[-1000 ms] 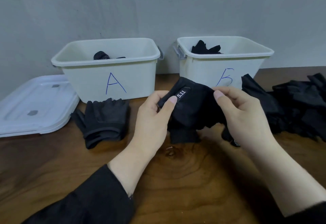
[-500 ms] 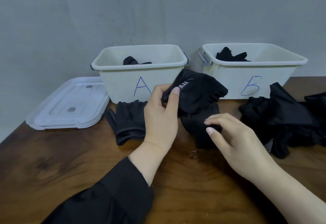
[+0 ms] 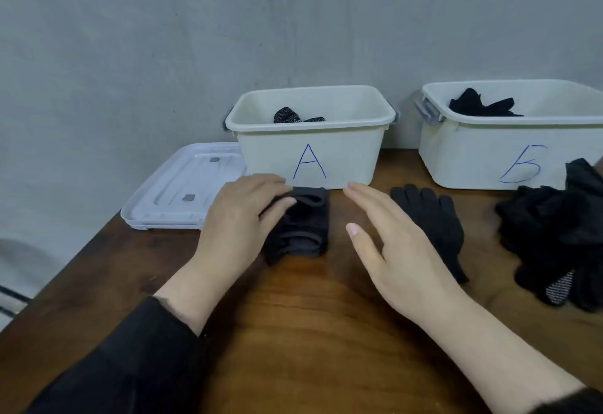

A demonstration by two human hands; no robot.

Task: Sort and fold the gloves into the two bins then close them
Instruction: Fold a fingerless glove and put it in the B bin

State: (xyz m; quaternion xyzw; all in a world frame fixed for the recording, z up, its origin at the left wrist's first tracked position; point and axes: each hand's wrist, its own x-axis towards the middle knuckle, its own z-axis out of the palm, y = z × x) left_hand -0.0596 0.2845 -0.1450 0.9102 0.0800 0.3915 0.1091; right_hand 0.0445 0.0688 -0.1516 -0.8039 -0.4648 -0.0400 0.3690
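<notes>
On the wooden table [image 3: 293, 332] against a grey wall, the left hand [image 3: 238, 227] gripped the folded knit gloves [image 3: 305, 227] just before bin A [image 3: 310, 155] while the right hand [image 3: 388, 244] hovered flat and empty beside them, so the step in hand appeared to be binning this pair, which called for lifting it over the rim.

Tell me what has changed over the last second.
The left hand let go of the 5.11 glove, moved left and now holds the folded gloves in front of bin A. The right hand released too and hovers open. Both bins, the lids and the glove pile stayed put.
</notes>
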